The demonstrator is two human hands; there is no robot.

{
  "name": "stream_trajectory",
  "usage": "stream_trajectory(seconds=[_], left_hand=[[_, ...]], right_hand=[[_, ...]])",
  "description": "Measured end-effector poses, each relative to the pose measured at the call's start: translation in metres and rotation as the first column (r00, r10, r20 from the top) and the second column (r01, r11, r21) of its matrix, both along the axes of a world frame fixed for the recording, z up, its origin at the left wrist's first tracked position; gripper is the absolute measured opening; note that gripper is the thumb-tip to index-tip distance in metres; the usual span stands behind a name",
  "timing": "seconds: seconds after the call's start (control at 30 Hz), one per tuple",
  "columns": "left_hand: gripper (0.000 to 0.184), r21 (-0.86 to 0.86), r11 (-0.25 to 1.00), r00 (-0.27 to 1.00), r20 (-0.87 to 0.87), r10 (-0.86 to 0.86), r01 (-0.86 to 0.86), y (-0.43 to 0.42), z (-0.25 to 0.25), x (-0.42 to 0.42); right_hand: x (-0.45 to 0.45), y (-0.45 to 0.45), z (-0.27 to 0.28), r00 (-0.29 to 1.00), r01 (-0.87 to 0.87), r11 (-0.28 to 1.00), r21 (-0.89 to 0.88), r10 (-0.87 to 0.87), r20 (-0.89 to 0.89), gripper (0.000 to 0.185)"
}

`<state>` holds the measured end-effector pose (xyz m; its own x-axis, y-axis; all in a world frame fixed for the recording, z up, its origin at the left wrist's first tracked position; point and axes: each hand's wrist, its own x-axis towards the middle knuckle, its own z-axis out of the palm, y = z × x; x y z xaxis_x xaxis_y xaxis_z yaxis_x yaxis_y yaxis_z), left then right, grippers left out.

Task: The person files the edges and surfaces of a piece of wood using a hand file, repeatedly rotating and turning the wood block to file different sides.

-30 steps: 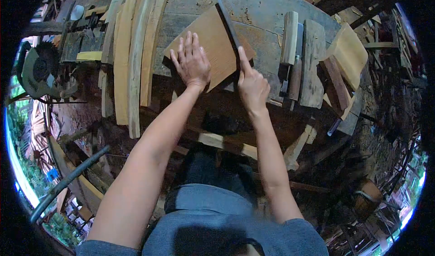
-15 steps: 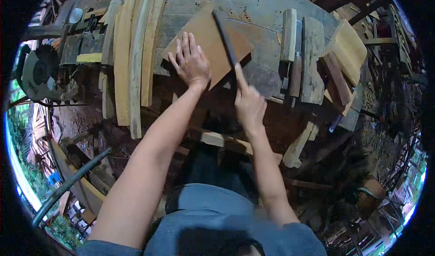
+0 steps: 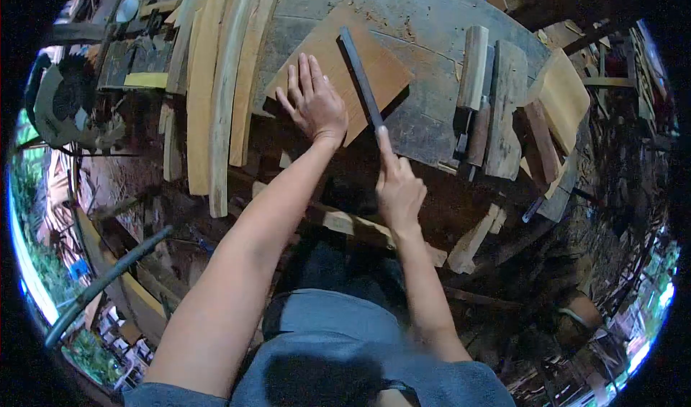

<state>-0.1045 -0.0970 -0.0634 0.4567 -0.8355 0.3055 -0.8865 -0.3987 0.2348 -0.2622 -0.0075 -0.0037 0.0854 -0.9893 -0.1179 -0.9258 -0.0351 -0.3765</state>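
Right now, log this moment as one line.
left hand: palm down on wooden board | right hand: holding long dark tool, index finger extended | tool: far end over board | board: on workbench

I receive a wide fisheye view with black corners, its periphery curved and indistinct, with overexposed, blue-fringed daylight at the lower left and lower right margins. Illumination on the bench top [image 3: 425, 40] is moderate and cool, and the board [image 3: 320, 45] shows a dark shadow along its lower right edge, while the zone below drops into grainy near-black. I read the board's outline as acceptably sharp; the shirt [image 3: 324, 340] is soft and carries a dark, blurred patch.
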Motion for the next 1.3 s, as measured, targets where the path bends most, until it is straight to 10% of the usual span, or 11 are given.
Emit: stream_trajectory(seconds=[0.27, 1.3], left_hand=[[0.049, -0.010, 1.000, 0.999, 0.028, -0.029, 0.029, 0.001, -0.001, 0.002], [0.045, -0.058, 0.996, 0.998, 0.019, 0.067, -0.065, -0.006, -0.006, 0.002]], right_hand=[[0.005, -0.062, -0.015, 0.992, 0.115, 0.970, -0.214, -0.123, -0.026, 0.063], [-0.010, -0.053, -0.001, 0.999, 0.036, 0.998, -0.045, -0.034, 0.032, 0.060]])
